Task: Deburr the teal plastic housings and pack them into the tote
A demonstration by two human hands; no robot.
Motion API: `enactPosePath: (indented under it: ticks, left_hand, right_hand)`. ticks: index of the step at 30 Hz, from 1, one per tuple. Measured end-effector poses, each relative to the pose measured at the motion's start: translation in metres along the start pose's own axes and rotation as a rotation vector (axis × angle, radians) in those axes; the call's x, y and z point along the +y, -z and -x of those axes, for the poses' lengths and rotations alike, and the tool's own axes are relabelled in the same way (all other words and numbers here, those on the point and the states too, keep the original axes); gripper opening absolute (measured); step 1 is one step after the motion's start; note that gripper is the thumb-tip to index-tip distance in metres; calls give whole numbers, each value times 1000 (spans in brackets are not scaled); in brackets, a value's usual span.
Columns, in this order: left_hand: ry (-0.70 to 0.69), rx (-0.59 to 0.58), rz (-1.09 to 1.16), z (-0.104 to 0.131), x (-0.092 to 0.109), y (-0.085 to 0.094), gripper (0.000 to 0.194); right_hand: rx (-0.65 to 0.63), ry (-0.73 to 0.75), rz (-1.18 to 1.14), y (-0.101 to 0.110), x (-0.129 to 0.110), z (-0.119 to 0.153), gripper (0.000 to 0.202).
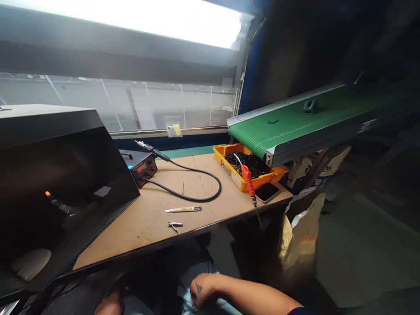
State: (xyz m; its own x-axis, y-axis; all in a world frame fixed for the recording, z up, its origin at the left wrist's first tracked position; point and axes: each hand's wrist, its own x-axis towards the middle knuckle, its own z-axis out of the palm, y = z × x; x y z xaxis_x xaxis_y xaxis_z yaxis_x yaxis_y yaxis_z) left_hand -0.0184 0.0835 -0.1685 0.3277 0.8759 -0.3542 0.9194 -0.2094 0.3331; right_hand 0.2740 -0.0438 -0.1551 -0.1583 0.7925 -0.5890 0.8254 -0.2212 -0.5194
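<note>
My right hand rests low over my light-blue clothed lap, its back turned up and its fingers bent down out of sight. Of my left hand, only a dim part shows at the bottom edge, with the fingers hidden. Both are below the tan tabletop, apart from the tools. Nearest on the table are a small nail clipper and a craft knife with a pale handle. Farther back, a hot-air gun lies across its control box, its black cable looping over the table.
A yellow bin of small black parts stands under a green conveyor carrying a small part. A red air blow gun leans on the bin beside a phone. A dark machine housing fills the left; an open sack stands right.
</note>
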Motion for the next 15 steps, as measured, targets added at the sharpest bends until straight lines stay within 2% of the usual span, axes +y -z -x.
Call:
enactPosePath:
  ticks: [2, 4, 6, 9, 12, 15]
  left_hand:
    - [-4, 9, 116, 13, -4, 0, 34]
    - [6, -19, 153, 34, -6, -10, 24]
    - [18, -74, 165, 62, -3, -25, 25]
    - [-11, -142, 165, 104, 14, -42, 27]
    - [-22, -173, 89, 122, 37, -37, 25]
    - [34, -162, 73, 111, 49, -18, 22]
  right_hand:
    - [-41, -51, 60, 0, 4, 9, 19]
    - [15, -103, 117, 5, 9, 14, 24]
    - [109, -135, 164, 13, 12, 15, 30]
    - [205, -124, 202, 23, 12, 10, 36]
    - [237, -92, 196, 31, 8, 0, 33]
    - [265, -77, 180, 39, 7, -11, 34]
